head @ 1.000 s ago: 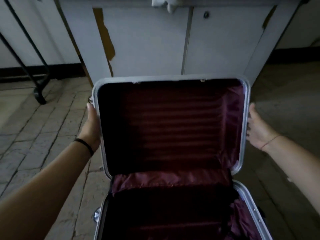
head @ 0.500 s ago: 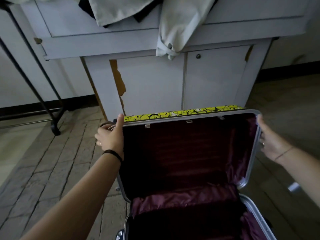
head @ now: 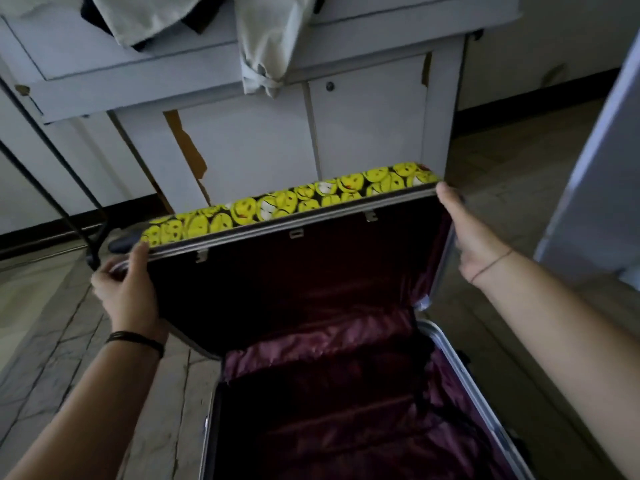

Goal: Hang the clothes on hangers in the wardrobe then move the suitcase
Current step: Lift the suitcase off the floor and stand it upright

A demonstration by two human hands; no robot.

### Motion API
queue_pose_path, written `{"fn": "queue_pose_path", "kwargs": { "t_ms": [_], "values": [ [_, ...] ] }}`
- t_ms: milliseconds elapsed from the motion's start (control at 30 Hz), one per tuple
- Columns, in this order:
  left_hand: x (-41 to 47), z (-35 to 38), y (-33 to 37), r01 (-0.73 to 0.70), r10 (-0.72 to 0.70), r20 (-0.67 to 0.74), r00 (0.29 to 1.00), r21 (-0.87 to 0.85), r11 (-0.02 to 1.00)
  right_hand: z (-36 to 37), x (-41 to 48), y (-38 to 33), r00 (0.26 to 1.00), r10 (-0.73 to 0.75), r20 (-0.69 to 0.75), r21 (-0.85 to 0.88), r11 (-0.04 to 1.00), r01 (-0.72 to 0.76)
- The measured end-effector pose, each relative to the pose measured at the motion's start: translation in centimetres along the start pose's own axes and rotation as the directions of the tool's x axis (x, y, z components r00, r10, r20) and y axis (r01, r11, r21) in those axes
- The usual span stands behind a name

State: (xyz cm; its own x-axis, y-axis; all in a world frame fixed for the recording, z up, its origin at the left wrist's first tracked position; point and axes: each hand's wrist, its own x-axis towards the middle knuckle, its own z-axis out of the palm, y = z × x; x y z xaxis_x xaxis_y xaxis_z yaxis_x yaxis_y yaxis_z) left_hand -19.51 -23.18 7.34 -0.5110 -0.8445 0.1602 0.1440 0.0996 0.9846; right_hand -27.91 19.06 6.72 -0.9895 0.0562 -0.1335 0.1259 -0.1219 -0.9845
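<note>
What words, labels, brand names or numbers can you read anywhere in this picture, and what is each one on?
No text can be read anywhere in this view.
suitcase lid: the outer shell has a print of yellow smiley faces, no words.
metal catches on the lid's rim: no legible marking.
cabinet and the clothes draped on it: no label or sign shows.

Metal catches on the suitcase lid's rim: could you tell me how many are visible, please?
3 along the lid's top rim: left catch near the left hand, middle catch, right catch. More may be hidden.
</note>
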Motion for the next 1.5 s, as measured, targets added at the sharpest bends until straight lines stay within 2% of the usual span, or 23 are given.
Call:
{"fn": "queue_pose_path", "kwargs": {
  "t_ms": [100,167,267,433,600,700,800,900,1000,1067,1233,1367,1500],
  "values": [
    [-3.5,-3.4,0.1,-0.029,0.029,0.091,0.995,0.0,1.0,-1.2,-2.3,1.3,0.997,-0.068,0.031,0.035,0.997,0.067],
    [-5.6,-6.1,0.5,-0.054,0.043,0.181,0.983,0.053,0.997,-1.8,-4.1,1.8,0.996,-0.086,0.01,0.054,0.995,0.086],
    [-8.3,-9.4,1.2,-0.032,-0.016,0.268,0.963,0.174,0.984,-3.3,-6.9,2.8,0.997,-0.057,0.045,0.035,0.998,0.056],
    [-12.3,-12.9,1.2,-0.093,-0.052,0.293,0.955,0.46,0.883,-5.9,-11.6,4.1,0.992,-0.043,0.122,0.003,0.999,0.043],
    [-14.6,-15.8,0.4,-0.121,-0.089,0.349,0.933,0.536,0.835,-7.8,-15.0,6.1,0.976,-0.086,0.198,-0.016,0.996,0.091],
    [-16.4,-18.0,-2.0,-0.183,-0.057,0.444,0.894,0.478,0.859,-9.2,-17.0,9.2,0.962,-0.134,0.239,-0.068,0.986,0.154],
    [-19.4,-20.0,-5.3,-0.276,0.014,0.519,0.855,0.432,0.859,-10.8,-19.0,13.1,0.969,-0.119,0.214,-0.143,0.978,0.152],
    [-22.2,-22.0,-8.8,-0.301,0.053,0.532,0.845,0.392,0.869,-12.5,-21.3,16.5,0.975,-0.087,0.204,-0.277,0.95,0.143],
    [-24.5,-23.7,-12.3,-0.269,0.028,0.501,0.865,0.417,0.868,-13.9,-23.0,19.8,0.978,-0.063,0.197,-0.469,0.87,0.15],
    [-26.2,-24.1,-14.1,-0.286,0.046,0.489,0.871,0.428,0.857,-14.4,-23.6,21.2,0.983,-0.038,0.18,-0.536,0.834,0.13],
    [-28.4,-25.3,-18.8,-0.192,-0.018,0.439,0.898,0.429,0.883,-14.2,-24.9,23.8,0.96,-0.071,0.27,-0.577,0.786,0.22],
    [-29.6,-26.0,-19.9,-0.167,-0.026,0.437,0.899,0.397,0.903,-13.8,-25.8,24.9,0.968,-0.044,0.246,-0.581,0.793,0.183],
    [-29.5,-26.5,-21.0,-0.183,-0.036,0.435,0.9,0.45,0.874,-14.0,-25.7,25.5,0.971,-0.029,0.238,-0.609,0.774,0.173]
  ]
}}
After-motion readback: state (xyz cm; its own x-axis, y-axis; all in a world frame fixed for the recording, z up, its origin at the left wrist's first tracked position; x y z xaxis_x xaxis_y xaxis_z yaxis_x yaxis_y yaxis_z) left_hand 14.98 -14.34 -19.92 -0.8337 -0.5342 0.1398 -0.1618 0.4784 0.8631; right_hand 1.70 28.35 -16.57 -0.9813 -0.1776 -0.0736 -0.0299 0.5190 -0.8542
